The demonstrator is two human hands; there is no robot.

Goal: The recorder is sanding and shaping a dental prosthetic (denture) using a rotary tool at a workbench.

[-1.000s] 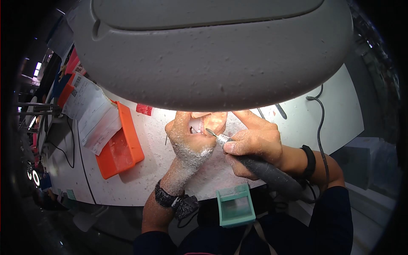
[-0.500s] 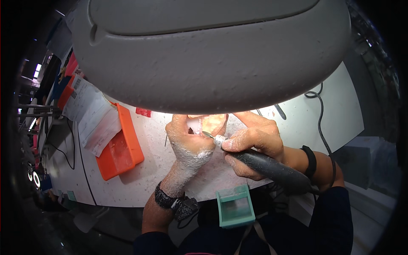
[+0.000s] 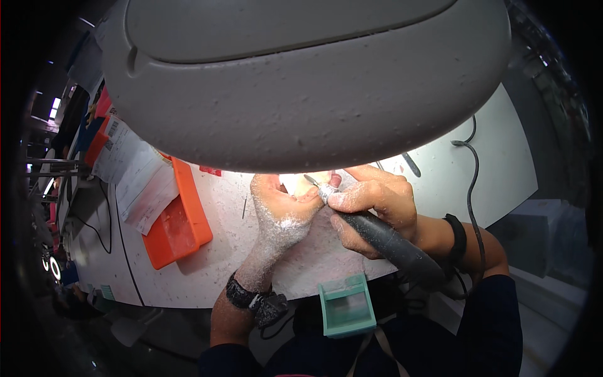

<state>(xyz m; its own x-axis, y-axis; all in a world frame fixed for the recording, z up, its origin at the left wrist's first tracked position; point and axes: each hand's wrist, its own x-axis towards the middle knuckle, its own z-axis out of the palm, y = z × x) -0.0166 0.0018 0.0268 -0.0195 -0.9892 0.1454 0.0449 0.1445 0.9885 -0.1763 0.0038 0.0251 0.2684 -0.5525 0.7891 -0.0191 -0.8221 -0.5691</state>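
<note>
White dust coats my left hand [image 3: 282, 210], which is closed around a pale cream piece [image 3: 300, 183] that looks like a dental model. Glare and my fingers hide much of its shape. In a pen-like grip, my right hand [image 3: 386, 201] holds a dark rotary handpiece [image 3: 383, 235]. Its slim metal bur [image 3: 311, 180] points up and left over the pale piece; whether the two touch I cannot tell. Both hands are close together, just below the edge of a large grey lamp housing [image 3: 308, 119].
An orange tray [image 3: 202, 220] with papers [image 3: 141, 176] over it stands at left on the dusty white table [image 3: 505, 144]. A green open box [image 3: 347, 308] sits at the near edge. At right lie a black cable [image 3: 475, 207] and a dark slim tool [image 3: 411, 164].
The bur has risen from beside my left thumb to over the pale piece, and the handpiece is tilted more steeply. My left hand has shifted slightly, and the pale piece appears turned.
</note>
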